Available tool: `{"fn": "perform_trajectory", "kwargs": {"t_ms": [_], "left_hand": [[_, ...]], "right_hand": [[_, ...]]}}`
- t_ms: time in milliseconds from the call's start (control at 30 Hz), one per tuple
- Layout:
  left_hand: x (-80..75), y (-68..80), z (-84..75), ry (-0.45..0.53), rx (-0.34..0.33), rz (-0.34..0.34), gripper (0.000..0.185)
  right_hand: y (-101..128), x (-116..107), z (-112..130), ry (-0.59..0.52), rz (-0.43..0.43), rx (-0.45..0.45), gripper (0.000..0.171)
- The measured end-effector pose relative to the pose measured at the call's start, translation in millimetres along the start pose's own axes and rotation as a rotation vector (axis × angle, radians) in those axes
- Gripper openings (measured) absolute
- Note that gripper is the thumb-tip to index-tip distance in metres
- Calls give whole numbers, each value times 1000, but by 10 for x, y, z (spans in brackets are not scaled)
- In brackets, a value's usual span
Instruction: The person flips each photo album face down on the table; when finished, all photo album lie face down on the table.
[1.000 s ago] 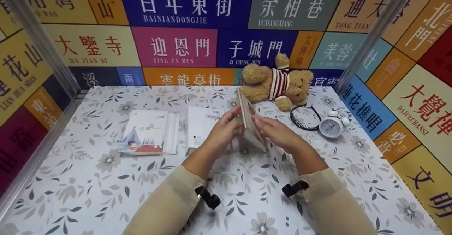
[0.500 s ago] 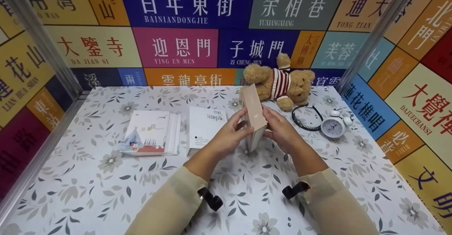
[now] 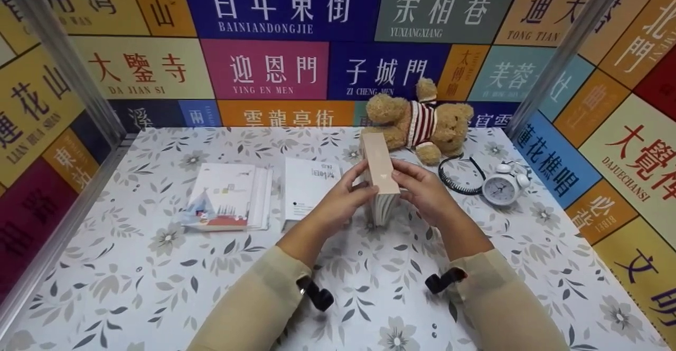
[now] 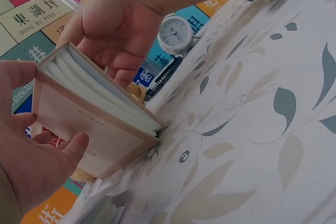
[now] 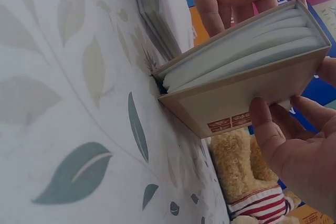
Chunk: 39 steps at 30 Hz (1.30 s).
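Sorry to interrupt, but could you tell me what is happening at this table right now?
A person holds a tan hardcover book upright on the floral tablecloth, one lower corner touching it. The left hand and right hand grip it from either side, spine up. To the left lie a white book and a stack of booklets. A teddy bear, headband and alarm clock lie behind to the right.

A: Which items lie at left on the floral tablecloth (image 3: pixel 158 287)?
B: A picture booklet (image 3: pixel 224 198) beside a white book (image 3: pixel 309 185).
A: And at right?
B: A teddy bear (image 3: pixel 417 121), a black band (image 3: pixel 457 174), possibly a headband, and an alarm clock (image 3: pixel 500 186).
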<state>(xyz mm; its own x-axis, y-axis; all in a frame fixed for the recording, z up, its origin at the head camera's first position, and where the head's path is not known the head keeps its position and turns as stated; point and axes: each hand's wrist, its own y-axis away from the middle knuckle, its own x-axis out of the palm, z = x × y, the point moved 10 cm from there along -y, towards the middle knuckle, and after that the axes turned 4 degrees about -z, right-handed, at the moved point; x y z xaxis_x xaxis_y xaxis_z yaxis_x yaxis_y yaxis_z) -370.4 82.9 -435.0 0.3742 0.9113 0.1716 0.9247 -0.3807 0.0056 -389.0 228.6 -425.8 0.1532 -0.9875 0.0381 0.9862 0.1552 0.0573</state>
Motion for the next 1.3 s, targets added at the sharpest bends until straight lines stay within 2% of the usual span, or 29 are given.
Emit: {"fn": "perform_trajectory", "kwargs": {"t_ms": [133, 300, 433, 533, 667, 767, 933, 1067, 1167, 1300], "left_hand": [[46, 2, 52, -44, -11, 28, 64], [124, -2, 213, -17, -103, 65, 60], [166, -12, 338, 58, -189, 54, 62], [168, -19, 404, 143, -244, 35, 62], [162, -37, 439, 247, -284, 11, 64], [156, -40, 450, 270, -306, -7, 66], [140, -9, 433, 226, -333, -37, 70], [139, 17, 397, 118, -321, -40, 72], [137, 28, 374, 79, -307, -39, 73], [124, 41, 369, 89, -308, -43, 74]], "right_hand": [[-11, -83, 91, -20, -2, -71, 56], [-14, -269, 149, -42, -3, -105, 59], [-40, -413, 134, -66, -7, -90, 64], [-74, -501, 90, -41, -15, -69, 68], [-119, -622, -17, 3, -29, -18, 71], [-143, -729, -122, -5, -57, 36, 70], [-162, -893, -334, -29, -112, 151, 61], [-167, -977, -501, -35, -132, 229, 59], [-171, -1003, -566, -30, -129, 246, 60], [-174, -997, -595, -8, -126, 249, 61]]}}
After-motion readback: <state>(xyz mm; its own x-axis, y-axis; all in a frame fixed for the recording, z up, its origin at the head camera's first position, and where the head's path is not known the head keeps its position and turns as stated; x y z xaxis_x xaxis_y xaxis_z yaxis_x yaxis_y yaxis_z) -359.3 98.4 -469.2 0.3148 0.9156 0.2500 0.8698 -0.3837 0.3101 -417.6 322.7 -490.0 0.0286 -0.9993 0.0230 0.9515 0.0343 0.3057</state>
